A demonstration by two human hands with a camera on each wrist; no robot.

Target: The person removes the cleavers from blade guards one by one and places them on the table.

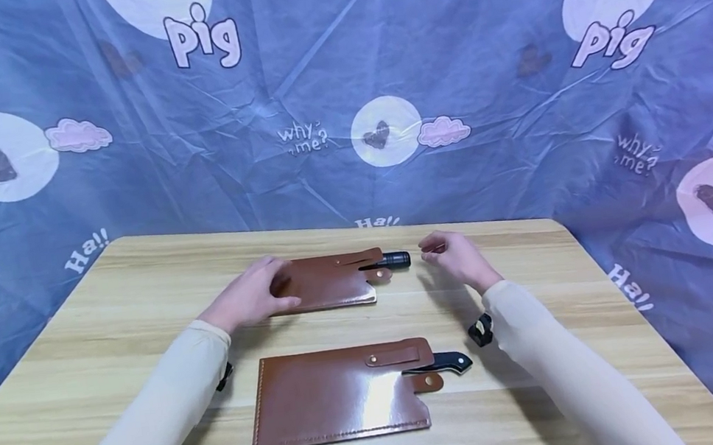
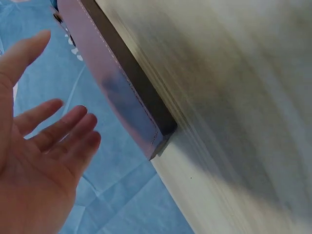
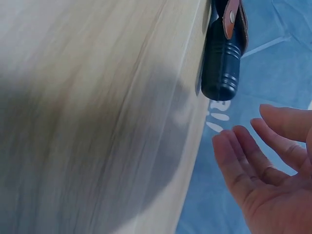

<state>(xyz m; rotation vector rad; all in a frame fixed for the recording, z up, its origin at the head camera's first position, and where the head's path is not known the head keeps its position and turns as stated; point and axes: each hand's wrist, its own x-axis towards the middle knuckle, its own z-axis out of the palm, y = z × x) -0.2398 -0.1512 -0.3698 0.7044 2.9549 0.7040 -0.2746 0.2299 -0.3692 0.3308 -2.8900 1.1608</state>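
Far sheath [image 1: 330, 281] lies under the flat left hand [image 1: 252, 295]; right hand [image 1: 457, 258], fingers loose, nears its handle [image 1: 396, 260].

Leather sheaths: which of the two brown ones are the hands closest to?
The far sheath, smaller, with a ribbed black handle. The left hand rests at its end; the near sheath lies untouched.

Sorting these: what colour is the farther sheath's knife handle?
Black, ribbed handle; clearest in the right wrist view.

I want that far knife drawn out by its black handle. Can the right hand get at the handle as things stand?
Probably yes. The right hand hovers open just beside the black handle, which sticks out of the far sheath with bare table between them. The left hand is at the sheath's other end.
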